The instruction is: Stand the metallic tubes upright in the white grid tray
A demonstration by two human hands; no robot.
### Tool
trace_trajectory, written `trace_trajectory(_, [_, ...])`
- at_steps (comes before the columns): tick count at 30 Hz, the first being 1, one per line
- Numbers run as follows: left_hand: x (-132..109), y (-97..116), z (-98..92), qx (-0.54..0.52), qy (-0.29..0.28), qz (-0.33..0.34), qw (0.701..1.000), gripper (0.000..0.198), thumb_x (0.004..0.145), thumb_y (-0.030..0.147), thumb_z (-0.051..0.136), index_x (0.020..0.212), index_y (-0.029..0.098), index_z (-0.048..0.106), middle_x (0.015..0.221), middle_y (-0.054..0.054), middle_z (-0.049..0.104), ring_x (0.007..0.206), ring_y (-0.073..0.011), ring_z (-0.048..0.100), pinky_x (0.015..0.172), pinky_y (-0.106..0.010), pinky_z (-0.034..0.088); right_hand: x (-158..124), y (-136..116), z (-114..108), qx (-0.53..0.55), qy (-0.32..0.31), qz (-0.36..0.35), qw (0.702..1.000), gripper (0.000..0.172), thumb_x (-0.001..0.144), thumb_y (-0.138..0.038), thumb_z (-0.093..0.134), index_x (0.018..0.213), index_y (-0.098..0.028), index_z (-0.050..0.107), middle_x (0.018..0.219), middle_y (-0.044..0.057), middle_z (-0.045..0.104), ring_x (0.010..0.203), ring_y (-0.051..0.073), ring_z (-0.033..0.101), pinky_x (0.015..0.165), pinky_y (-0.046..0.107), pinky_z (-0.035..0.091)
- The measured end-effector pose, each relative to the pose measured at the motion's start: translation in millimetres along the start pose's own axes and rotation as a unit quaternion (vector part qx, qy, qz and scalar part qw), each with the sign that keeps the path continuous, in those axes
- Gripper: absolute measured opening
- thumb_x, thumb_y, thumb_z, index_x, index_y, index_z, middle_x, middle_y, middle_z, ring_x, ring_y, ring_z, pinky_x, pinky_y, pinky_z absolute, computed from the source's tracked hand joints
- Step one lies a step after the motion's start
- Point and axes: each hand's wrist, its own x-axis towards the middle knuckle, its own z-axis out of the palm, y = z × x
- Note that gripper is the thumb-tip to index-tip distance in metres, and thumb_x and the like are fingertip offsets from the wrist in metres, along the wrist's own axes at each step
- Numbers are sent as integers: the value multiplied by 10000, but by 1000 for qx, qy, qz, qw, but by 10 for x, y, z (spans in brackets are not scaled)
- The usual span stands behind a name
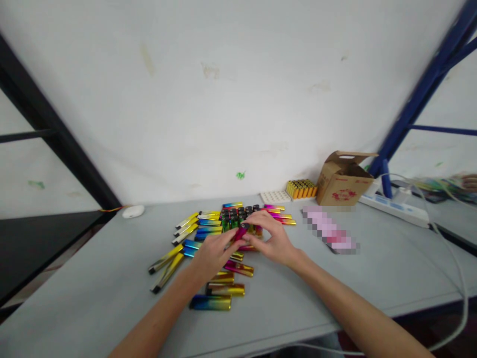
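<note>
A short, shiny magenta tube (241, 231) with a dark round top stands tilted between my hands. My left hand (215, 252) is closed on it, fingers and thumb at its left side. My right hand (274, 237) reaches in from the other side, its thumb at the tube and its index finger arched over behind. Just behind them stand several upright black-topped tubes (234, 218), partly hidden by the right fingers. Many shiny two-tone tubes lie around, including yellow-and-silver ones (168, 271), a blue-and-gold one (211, 302) and a magenta-and-gold one (239, 268).
A white tray with holes (275, 197) lies by the wall, beside a block of orange cylinders (302, 189) and an open cardboard box (343, 181). A blurred pink item (330, 229), a white power strip (395, 209) and cables are at right. A white case (133, 212) lies at left.
</note>
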Motion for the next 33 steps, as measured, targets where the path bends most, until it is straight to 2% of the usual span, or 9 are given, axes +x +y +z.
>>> trace_trajectory(3, [-8,-38,16,53,12,61,997,176,676,242,786,850,255,766,869,-71,770,778,-262,717,798,-329,544,-3,-23,-14,14,-10,20,1000,168,810,-227,668,978,-232,653,928,63,697,919,212,624,803,368,525])
trace_trajectory(7, [-41,-20,15,100,39,111,988,270,665,286,812,928,254,761,949,-76,771,848,-274,728,836,-356,559,14,-18,-92,23,-2,79,997,143,772,-247,675,899,-199,630,864,43,678,787,172,617,721,307,517])
trace_trajectory(11, [-69,43,-70,128,100,125,979,312,697,275,796,1004,257,742,993,-67,763,934,-271,713,919,-365,530,29,84,-205,-19,35,135,990,162,791,-289,659,922,-195,640,887,45,702,826,183,637,784,327,512])
trace_trajectory(16, [-17,-32,-212,219,149,175,948,358,769,285,729,1120,241,673,1147,-89,694,1091,-278,635,1042,-399,438,17,196,-274,-78,19,82,993,143,802,-243,661,939,-200,657,936,64,714,892,205,643,844,364,495])
trace_trajectory(19, [38,-147,-256,276,122,180,936,543,785,348,715,1287,223,552,1318,-124,572,1241,-311,524,1105,-460,369,3,202,-274,-120,-1,48,992,162,805,-216,662,967,-205,662,931,68,706,904,211,630,838,375,494])
trace_trajectory(22, [65,-270,-271,331,79,146,929,769,791,456,702,1432,190,369,1448,-164,429,1347,-337,412,1138,-507,320,0,183,-275,-150,-27,14,988,168,811,-199,661,979,-212,657,924,65,699,940,220,616,854,393,486])
trace_trajectory(25, [67,-391,-278,371,38,105,922,908,793,556,665,1489,159,239,1492,-196,367,1385,-359,357,1139,-533,309,0,177,-279,-167,-46,-24,985,156,833,-214,657,989,-218,647,1061,84,676,1043,232,591,929,431,458])
trace_trajectory(28, [67,-501,-281,388,3,90,917,956,788,601,648,1498,144,201,1501,-208,358,1393,-367,345,1139,-536,309,-11,197,-275,-183,-61,-35,981,143,849,-248,654,989,-219,645,1210,112,606,1137,244,556,974,451,440])
trace_trajectory(33, [72,-595,-276,397,-8,78,914,912,805,618,622,1478,131,245,1467,-210,406,1390,-354,353,1141,-529,305,-31,215,-268,-186,-69,-28,980,163,855,-241,638,1016,-212,630,1225,121,586,1159,246,545,988,451,442])
